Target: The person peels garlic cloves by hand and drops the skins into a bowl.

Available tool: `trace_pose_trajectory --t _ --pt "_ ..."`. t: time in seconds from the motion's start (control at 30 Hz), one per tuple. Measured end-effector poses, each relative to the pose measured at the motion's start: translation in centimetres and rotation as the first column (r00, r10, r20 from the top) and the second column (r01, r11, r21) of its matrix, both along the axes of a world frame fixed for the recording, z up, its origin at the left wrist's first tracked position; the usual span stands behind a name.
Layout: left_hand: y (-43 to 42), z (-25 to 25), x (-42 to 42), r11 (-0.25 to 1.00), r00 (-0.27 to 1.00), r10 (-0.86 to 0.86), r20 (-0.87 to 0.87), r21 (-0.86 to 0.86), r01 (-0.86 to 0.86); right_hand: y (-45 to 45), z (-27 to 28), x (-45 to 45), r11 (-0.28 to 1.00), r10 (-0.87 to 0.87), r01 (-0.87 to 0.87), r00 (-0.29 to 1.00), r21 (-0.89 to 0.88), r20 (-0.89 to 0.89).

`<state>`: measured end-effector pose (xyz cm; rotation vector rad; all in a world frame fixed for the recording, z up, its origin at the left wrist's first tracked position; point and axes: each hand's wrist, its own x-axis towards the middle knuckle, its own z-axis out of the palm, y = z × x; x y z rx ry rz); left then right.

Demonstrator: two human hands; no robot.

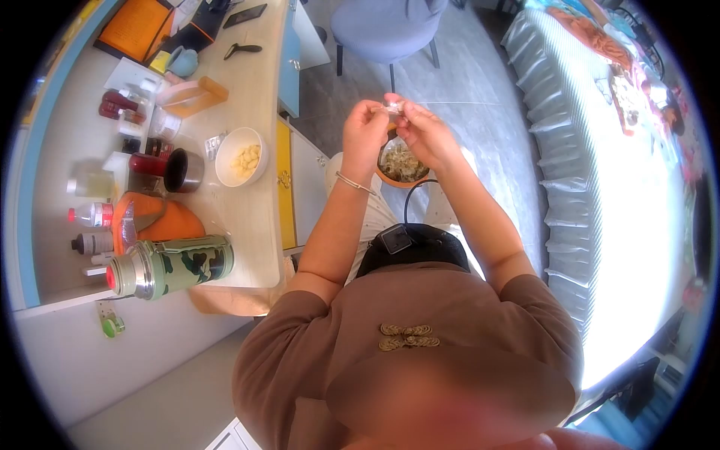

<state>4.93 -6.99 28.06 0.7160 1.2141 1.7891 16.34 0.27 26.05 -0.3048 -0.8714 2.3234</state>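
My left hand (364, 136) and my right hand (427, 135) meet in front of me, fingertips pinched together on a small whitish garlic clove (393, 108). Fingers cover most of the clove. Below them, between my knees, stands an orange-rimmed bin (391, 180) holding a heap of pale and brownish peels (405, 161). On the desk to my left, a white bowl (223, 159) contains several peeled, pale yellow garlic cloves (245, 161).
The wooden desk (259, 247) carries a camouflage thermos (191, 266), an orange pouch (171, 223), a dark cup (184, 171), bottles and a black peeler-shaped tool (241, 49). A grey chair (386, 30) stands ahead. A bed with a ruffled cover (570, 150) lies right.
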Motion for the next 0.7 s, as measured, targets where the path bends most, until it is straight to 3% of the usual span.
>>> trace_pose_trajectory --t 0.2,0.37,0.47,0.6,0.67,0.7 --pt "-0.1 -0.1 -0.7 0.997 0.985 -0.076 0.157 0.039 0.071 0.1 0.0 0.3 1.0 0.017 -0.016 0.999 0.026 -0.049" --pt "-0.1 -0.2 -0.9 0.989 0.962 -0.14 0.235 0.076 0.126 0.4 -0.7 0.2 0.978 -0.103 0.088 0.992 0.19 0.072" --pt "-0.1 -0.2 -1.0 0.99 0.97 -0.144 0.195 0.026 0.142 0.0 -0.2 -0.1 0.925 -0.238 0.189 0.965 0.331 0.113" --pt "-0.2 0.2 -0.9 0.992 0.995 -0.098 -0.034 -0.078 0.095 0.1 -0.3 0.1 0.836 -0.337 0.238 0.934 0.495 0.119" --pt "-0.2 0.5 -0.9 0.993 0.99 -0.087 -0.111 -0.093 0.077 -0.1 0.7 0.7 0.727 -0.476 0.112 0.793 0.677 0.38" --pt "-0.3 0.7 -1.0 0.991 0.981 -0.091 -0.17 -0.111 0.073 -0.1 1.0 0.8 0.727 -0.476 0.112 0.793 0.677 0.38"
